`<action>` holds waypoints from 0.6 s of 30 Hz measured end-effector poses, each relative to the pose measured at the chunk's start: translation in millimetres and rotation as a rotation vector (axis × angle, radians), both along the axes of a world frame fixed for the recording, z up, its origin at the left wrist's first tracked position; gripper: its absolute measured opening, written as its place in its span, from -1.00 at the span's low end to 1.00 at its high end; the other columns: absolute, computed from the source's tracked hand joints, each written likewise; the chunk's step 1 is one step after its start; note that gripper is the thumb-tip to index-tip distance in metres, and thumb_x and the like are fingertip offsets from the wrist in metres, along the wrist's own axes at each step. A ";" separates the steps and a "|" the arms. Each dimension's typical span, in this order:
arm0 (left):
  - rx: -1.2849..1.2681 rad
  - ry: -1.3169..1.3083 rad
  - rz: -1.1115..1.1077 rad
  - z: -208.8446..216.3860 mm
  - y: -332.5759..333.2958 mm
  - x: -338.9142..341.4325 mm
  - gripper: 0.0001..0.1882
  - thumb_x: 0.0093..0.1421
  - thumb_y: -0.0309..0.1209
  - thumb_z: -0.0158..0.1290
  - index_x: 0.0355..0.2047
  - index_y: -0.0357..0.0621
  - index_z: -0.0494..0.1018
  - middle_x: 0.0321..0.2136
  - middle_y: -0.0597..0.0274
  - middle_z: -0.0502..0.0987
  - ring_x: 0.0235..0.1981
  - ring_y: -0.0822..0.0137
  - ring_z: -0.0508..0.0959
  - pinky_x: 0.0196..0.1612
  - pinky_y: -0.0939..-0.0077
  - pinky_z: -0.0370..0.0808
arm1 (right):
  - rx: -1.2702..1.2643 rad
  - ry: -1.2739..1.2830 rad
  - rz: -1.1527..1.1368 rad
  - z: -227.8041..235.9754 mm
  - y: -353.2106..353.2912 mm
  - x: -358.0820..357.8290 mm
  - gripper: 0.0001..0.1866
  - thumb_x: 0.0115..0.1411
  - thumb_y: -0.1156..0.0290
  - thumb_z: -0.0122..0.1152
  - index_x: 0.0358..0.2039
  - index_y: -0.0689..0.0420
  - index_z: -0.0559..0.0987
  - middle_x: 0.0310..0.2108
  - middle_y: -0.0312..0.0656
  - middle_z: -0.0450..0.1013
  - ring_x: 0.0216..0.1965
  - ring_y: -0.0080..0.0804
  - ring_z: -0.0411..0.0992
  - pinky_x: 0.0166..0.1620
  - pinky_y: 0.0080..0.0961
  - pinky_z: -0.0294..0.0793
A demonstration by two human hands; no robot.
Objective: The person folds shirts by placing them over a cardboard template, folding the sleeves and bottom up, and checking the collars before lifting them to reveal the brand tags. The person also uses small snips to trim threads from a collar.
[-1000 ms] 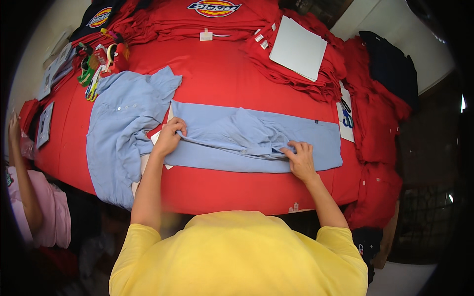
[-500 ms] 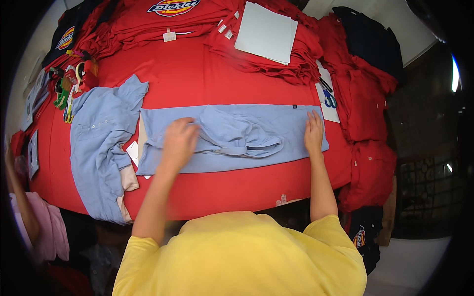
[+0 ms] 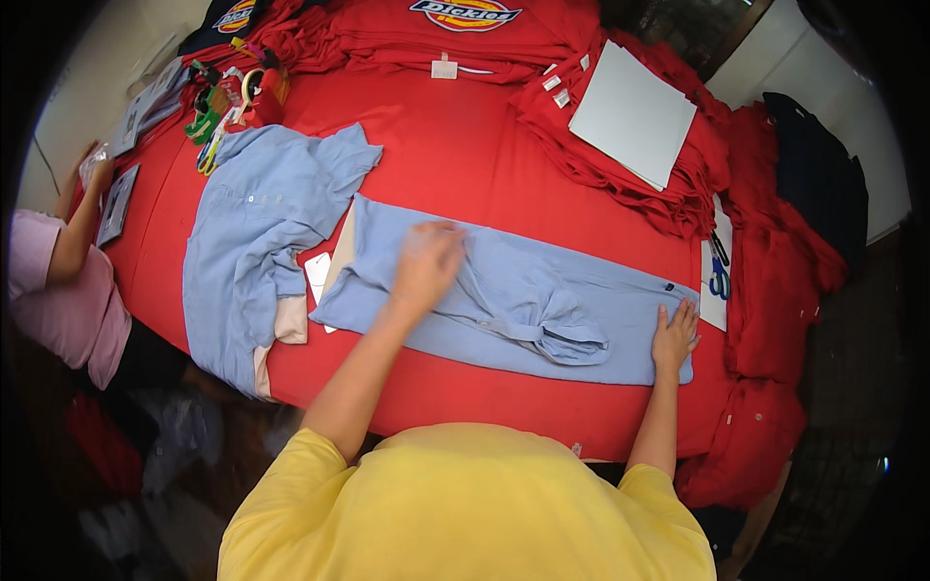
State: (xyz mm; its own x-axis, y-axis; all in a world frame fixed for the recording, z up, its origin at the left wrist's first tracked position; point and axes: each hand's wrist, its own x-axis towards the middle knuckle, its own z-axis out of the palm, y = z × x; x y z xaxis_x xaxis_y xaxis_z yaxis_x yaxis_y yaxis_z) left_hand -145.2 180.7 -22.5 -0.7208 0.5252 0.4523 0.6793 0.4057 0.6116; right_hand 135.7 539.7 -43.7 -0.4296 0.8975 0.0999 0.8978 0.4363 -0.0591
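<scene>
A light blue shirt [image 3: 620,315] lies folded into a long strip in front of me, with a loose, bunched part on top. My right hand [image 3: 675,334] rests on its right end, fingers spread and lying flat. Over the left half of the strip is my left hand [image 3: 429,266], smeared by motion, so I cannot tell whether it grips the cloth. A beige board [image 3: 342,242] sticks out from under the left end. Close to it lies a white tag [image 3: 317,275]. Left of these a second light blue shirt [image 3: 257,232] lies loosely spread.
Red cloth [image 3: 436,145] covers the table. White sheets [image 3: 635,111] sit on stacked red shirts at the far right. Blue-handled scissors [image 3: 719,278] lie at the right, a tape dispenser [image 3: 262,97] at the far left. A person in pink [image 3: 68,281] works at the left edge.
My view has shifted, so the table appears turned and further right. My left hand stays over the shirt's left half, still blurred; my right hand remains at its right end.
</scene>
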 end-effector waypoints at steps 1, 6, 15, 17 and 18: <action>-0.025 0.040 0.145 0.0 -11.7 -20.8 -0.73 0.14 -0.43 0.10 -0.13 -0.15 0.52 -0.14 0.05 0.51 -0.04 0.04 0.48 0.00 0.28 0.42 | 0.005 0.001 0.006 -0.3 0.2 0.5 -0.25 0.32 -0.14 -0.25 0.37 0.05 0.01 0.41 -0.14 -0.12 0.42 -0.20 -0.22 0.35 0.09 -0.32; 0.080 -0.173 0.188 1.2 -32.6 -65.4 -0.81 0.02 -0.57 0.16 -0.30 -0.29 0.52 -0.35 0.07 0.52 -0.35 0.15 0.55 -0.25 0.34 0.49 | 0.004 -0.035 0.007 4.2 1.3 -1.6 -0.26 0.33 -0.13 -0.25 0.38 0.02 0.00 0.41 -0.14 -0.13 0.42 -0.19 -0.21 0.34 0.10 -0.27; -0.001 -0.022 0.319 -6.8 -18.7 -69.3 -0.86 0.08 -0.44 0.17 -0.43 -0.27 0.48 -0.45 0.06 0.51 -0.41 0.05 0.55 -0.33 0.24 0.46 | 0.029 -0.035 0.011 -4.9 3.9 4.9 -0.27 0.33 -0.13 -0.25 0.38 -0.02 0.00 0.41 -0.16 -0.11 0.42 -0.21 -0.21 0.34 0.09 -0.26; -0.012 0.048 0.344 -12.2 -19.0 -71.4 -0.84 0.14 -0.41 0.12 -0.42 -0.28 0.48 -0.44 0.05 0.52 -0.44 0.08 0.55 -0.35 0.31 0.46 | 0.028 -0.024 0.004 -2.8 3.2 3.6 -0.27 0.32 -0.13 -0.24 0.38 -0.02 0.00 0.40 -0.16 -0.10 0.42 -0.22 -0.20 0.34 0.09 -0.26; -0.017 0.082 0.358 -14.8 -19.9 -72.2 -0.83 0.17 -0.39 0.09 -0.41 -0.29 0.47 -0.44 0.05 0.52 -0.45 0.10 0.54 -0.36 0.34 0.46 | 0.027 -0.016 0.005 -2.5 3.0 3.4 -0.27 0.32 -0.13 -0.24 0.38 -0.02 0.00 0.40 -0.16 -0.10 0.42 -0.22 -0.20 0.34 0.09 -0.26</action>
